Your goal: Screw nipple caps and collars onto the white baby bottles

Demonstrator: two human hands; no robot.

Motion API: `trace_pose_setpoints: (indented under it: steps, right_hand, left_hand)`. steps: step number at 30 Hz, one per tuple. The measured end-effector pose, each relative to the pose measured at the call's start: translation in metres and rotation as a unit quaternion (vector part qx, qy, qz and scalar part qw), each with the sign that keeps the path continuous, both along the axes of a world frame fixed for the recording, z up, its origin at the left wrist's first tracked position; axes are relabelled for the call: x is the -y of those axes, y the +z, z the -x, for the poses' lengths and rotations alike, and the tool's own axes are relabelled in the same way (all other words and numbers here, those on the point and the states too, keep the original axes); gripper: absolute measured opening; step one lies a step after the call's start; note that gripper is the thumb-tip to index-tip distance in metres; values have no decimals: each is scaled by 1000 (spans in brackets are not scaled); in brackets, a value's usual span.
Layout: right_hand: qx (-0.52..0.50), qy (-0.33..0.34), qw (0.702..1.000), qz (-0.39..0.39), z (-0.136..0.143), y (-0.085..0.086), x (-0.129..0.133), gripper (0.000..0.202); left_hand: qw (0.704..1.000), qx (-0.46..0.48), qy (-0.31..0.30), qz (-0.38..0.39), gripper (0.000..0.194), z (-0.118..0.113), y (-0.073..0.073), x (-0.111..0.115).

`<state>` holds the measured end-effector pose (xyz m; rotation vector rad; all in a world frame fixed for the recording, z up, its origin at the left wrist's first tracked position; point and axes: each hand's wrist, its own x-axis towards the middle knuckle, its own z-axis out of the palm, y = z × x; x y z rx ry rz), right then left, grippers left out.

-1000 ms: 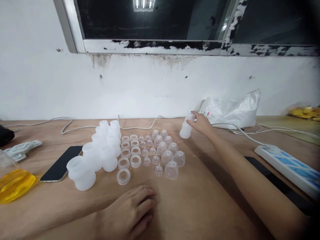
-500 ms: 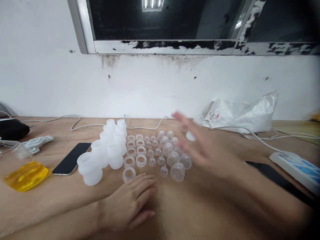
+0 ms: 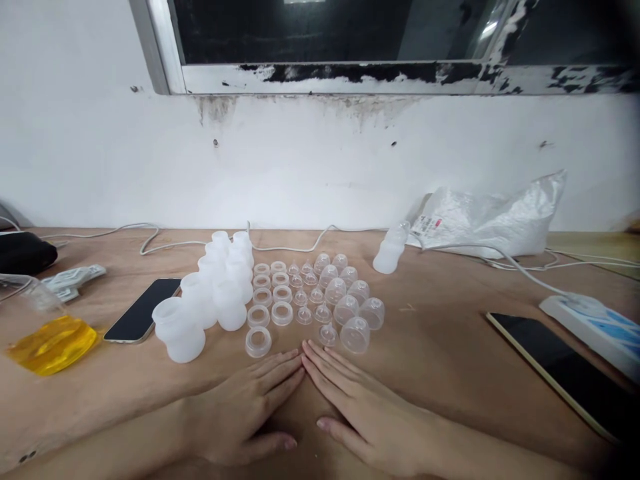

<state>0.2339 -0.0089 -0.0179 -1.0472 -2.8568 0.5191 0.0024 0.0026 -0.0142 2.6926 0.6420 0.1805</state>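
At lower centre, my left hand (image 3: 245,403) and right hand (image 3: 373,410) lie open, palms down, gripping nothing; resting lightly on the tabletop (image 3: 440,360) should spare the nearest clear nipple (image 3: 327,335) a nudge.

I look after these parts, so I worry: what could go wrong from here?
The right hand lies close to the front teat and front dome, so sliding it forward might knock them out of line. The left hand is near the front ring, which it could nudge. The white bottles stand crowded together, so bumping the nearest might topple others.
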Motion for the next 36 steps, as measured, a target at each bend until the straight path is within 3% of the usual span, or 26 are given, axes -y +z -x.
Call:
trace_pose_setpoints:
  steps: [36]
  right_hand:
    - [6,7,1000,-23,2,-3,-1,60]
  left_hand:
    - [999,-30,-2,-11,71,0,-1,-2]
